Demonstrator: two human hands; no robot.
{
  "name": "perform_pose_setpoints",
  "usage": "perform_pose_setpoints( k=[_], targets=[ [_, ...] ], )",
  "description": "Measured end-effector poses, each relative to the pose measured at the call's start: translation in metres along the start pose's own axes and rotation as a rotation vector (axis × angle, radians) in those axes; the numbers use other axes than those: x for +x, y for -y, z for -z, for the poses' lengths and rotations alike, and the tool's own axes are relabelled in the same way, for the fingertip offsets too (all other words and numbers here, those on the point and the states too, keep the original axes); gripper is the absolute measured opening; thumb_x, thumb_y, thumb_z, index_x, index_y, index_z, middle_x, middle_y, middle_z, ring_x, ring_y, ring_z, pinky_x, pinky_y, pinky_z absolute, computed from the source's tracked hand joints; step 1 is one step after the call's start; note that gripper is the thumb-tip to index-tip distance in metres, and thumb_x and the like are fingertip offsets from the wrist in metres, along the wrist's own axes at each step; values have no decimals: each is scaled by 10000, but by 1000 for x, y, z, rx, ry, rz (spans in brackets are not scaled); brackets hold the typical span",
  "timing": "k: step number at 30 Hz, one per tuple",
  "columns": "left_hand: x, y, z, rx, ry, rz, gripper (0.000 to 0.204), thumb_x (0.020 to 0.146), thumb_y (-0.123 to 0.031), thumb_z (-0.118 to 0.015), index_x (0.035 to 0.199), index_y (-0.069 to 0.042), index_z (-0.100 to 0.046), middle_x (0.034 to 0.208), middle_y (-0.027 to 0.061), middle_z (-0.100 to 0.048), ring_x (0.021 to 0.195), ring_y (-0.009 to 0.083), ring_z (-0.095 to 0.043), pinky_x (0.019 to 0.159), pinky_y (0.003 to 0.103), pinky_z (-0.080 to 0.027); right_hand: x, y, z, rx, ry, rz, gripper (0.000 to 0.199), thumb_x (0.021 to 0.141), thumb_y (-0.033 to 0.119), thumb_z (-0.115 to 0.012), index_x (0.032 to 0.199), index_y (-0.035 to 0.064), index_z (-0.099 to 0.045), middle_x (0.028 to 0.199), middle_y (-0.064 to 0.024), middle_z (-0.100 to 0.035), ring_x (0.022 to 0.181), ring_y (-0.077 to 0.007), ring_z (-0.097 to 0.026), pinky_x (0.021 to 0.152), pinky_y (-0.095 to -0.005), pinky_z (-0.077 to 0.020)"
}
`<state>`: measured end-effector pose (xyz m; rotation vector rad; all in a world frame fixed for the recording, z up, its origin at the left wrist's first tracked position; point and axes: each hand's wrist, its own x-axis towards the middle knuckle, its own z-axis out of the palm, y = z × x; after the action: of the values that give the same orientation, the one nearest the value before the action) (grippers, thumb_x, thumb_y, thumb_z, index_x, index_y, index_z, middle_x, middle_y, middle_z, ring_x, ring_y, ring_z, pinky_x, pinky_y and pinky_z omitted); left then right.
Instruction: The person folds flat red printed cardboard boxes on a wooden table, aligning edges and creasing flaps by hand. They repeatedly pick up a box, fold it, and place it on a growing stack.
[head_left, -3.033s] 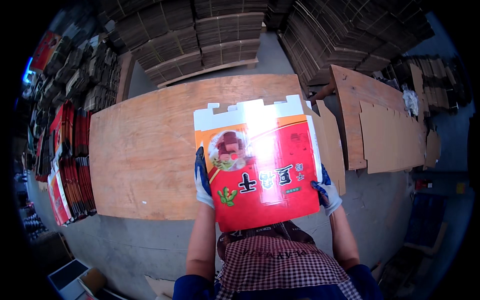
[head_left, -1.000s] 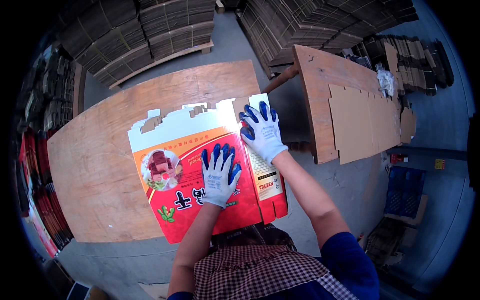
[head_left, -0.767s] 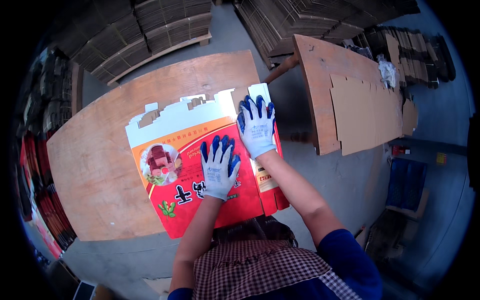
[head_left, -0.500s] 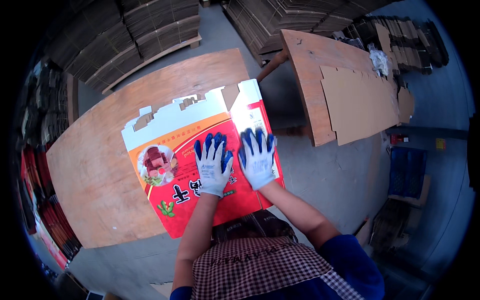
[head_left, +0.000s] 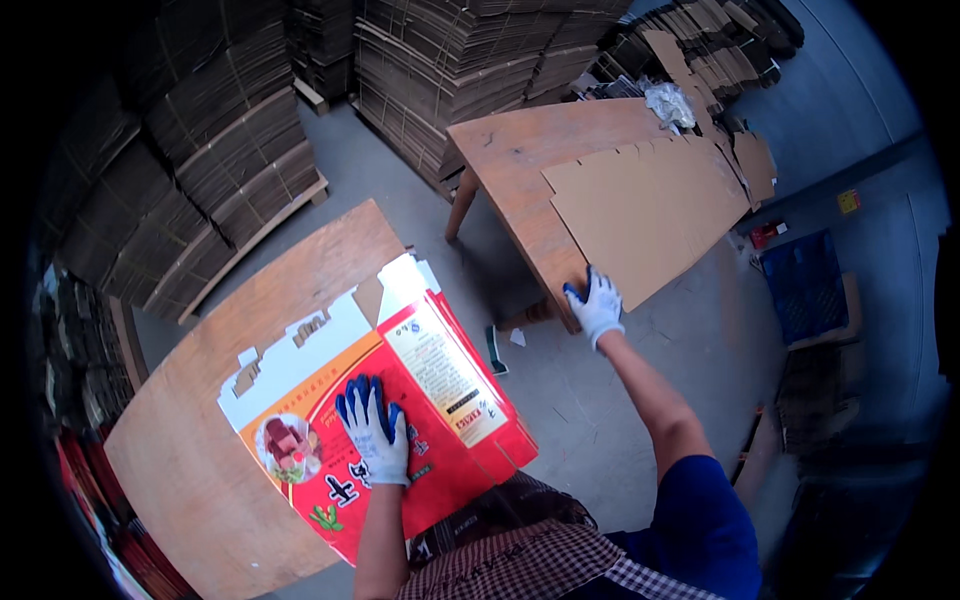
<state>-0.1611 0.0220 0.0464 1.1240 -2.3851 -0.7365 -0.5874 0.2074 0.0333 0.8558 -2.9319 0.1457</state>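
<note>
A flat printed cardboard box blank [head_left: 455, 500], red and orange with white notched flaps, lies on the near wooden table and juts past its right edge. My left hand [head_left: 374, 430], in a white and blue work glove, rests flat on the red face with its fingers stretched out. Away to the right, my right hand [head_left: 598, 307], gloved alike, is at the near corner of a plain brown cardboard sheet [head_left: 650, 210]. Its visible fingers are apart; whether they press on the sheet or the table edge is hard to tell.
The brown sheet lies on a second wooden table [head_left: 500, 150], across a gap from the near table [head_left: 190, 430]. Crumpled clear plastic [head_left: 670, 105] sits at its far end. Tall stacks of flat cardboard [head_left: 440, 75] stand behind. A blue plastic crate [head_left: 803, 285] is at the right.
My right hand has left the printed blank and moved right to the brown sheet's corner. My left hand stays on the blank. The view has swung toward the right.
</note>
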Motion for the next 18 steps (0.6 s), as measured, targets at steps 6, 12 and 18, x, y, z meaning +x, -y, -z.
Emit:
perform_pose_setpoints(
  k=[6, 12, 18],
  targets=[
    [3, -4, 0, 22, -3, -44, 571, 872, -187, -605, 1419, -44, -524, 1528, 179, -445, 1466, 374, -330, 1231, 570, -151, 63, -40, -10, -119, 123, -180, 1030, 761, 742, -666, 1475, 34, -442, 1423, -202, -516, 1316, -359, -489, 1094, -501, -372],
    [-1, -6, 3, 52, 2, -9, 579, 858, -173, -614, 1413, -33, -526, 1524, 198, -441, 1462, 373, -338, 1231, 572, -150, -50, 21, 4, -235, 202, 128, 1289, 538, 773, -792, 1500, 23, -378, 1322, -187, -538, 1228, -373, -514, 1008, -528, -410],
    [2, -3, 3, -73, -8, -29, 568, 871, -208, -604, 1412, -48, -539, 1521, 185, -448, 1447, 372, -352, 1234, 550, -156, -109, 24, -13, -339, 399, 182, 774, 862, 229, -644, 1544, 54, -321, 1370, -163, -519, 1168, -355, -556, 922, -533, -497]
  ],
)
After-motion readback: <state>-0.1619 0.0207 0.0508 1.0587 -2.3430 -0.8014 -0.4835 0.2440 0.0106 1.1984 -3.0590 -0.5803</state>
